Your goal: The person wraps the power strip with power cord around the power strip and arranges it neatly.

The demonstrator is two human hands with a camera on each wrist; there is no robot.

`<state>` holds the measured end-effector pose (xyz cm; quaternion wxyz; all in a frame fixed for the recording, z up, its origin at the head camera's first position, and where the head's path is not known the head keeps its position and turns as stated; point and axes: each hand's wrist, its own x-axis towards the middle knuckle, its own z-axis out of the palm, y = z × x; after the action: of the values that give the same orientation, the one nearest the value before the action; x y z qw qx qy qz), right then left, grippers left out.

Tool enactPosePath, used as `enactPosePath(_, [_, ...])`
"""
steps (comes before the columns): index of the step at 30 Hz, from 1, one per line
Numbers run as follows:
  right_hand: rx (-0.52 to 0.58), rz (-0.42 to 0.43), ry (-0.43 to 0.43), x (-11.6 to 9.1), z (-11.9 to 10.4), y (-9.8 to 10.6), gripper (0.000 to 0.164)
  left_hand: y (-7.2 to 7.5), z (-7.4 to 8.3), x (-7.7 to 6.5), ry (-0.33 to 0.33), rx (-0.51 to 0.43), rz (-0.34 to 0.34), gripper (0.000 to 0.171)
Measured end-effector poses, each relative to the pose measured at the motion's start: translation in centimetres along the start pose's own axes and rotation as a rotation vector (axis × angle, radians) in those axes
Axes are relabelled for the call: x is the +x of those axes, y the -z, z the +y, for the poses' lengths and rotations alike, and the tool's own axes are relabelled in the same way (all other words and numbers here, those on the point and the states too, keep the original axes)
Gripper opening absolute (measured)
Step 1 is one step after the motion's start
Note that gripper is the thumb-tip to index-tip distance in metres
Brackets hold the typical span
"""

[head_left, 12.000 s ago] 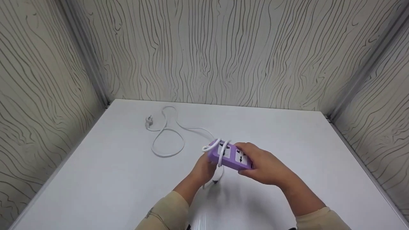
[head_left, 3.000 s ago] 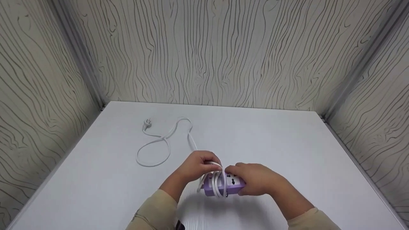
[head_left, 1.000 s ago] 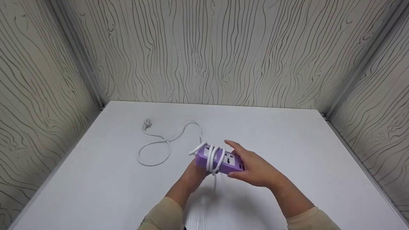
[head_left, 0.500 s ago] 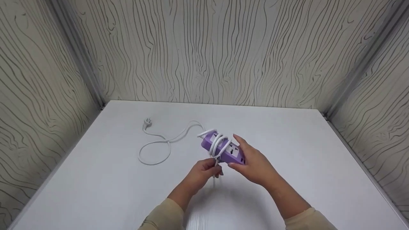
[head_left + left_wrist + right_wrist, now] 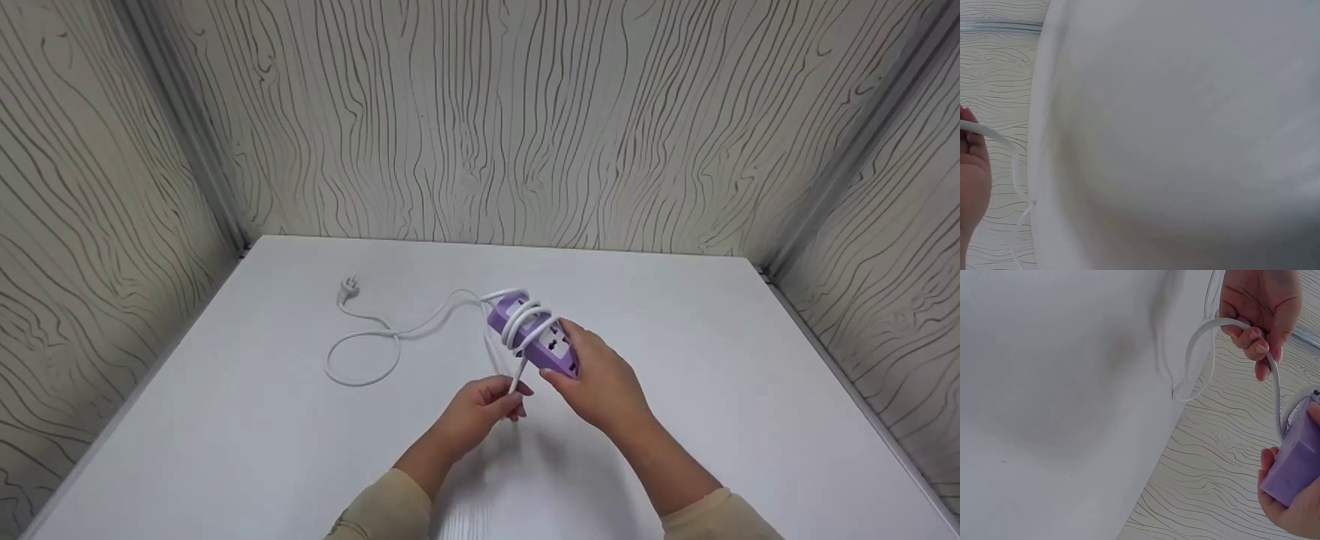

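Observation:
My right hand [image 5: 604, 375] grips the near right end of a purple power strip [image 5: 541, 358], held tilted above the table. Several turns of its white cord [image 5: 517, 330] circle the strip's middle, over the white sockets. Below the strip, my left hand [image 5: 472, 412] pinches the cord where it runs down from the wraps. In the right wrist view the cord bends through the left fingers [image 5: 1255, 343], and the right hand [image 5: 1297, 512] curls round the purple body. Only part of the left hand [image 5: 972, 180], with the cord across it, shows in the left wrist view.
The loose cord runs left over the white table [image 5: 247, 420] and makes a loop [image 5: 330, 352]. It ends in a white plug [image 5: 349, 289] at the back left. Wood-grain panels [image 5: 480, 120] stand behind and at both sides of the table.
Over twelve seconds, more cord turns have come round the strip. In the last second the left hand has left the strip's underside and drawn the cord down; the strip has tilted and risen in view.

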<state>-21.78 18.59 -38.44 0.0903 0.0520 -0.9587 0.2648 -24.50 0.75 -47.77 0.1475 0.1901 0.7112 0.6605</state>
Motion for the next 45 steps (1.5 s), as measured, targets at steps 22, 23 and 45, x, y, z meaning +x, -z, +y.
enactPosePath(22, [-0.144,0.112,-0.017,0.7,1.3,-0.6,0.069,1.4,1.3,-1.5,-0.272,0.321,-0.037,0.01])
enactPosePath(23, [-0.153,0.118,-0.018,0.8,1.4,-0.7,0.068,1.4,1.6,-1.7,-0.284,0.332,-0.04,0.009])
enactPosePath(45, [-0.266,0.018,-0.055,1.0,4.3,0.0,0.064,1.0,2.8,-2.0,-0.286,0.458,0.001,0.012])
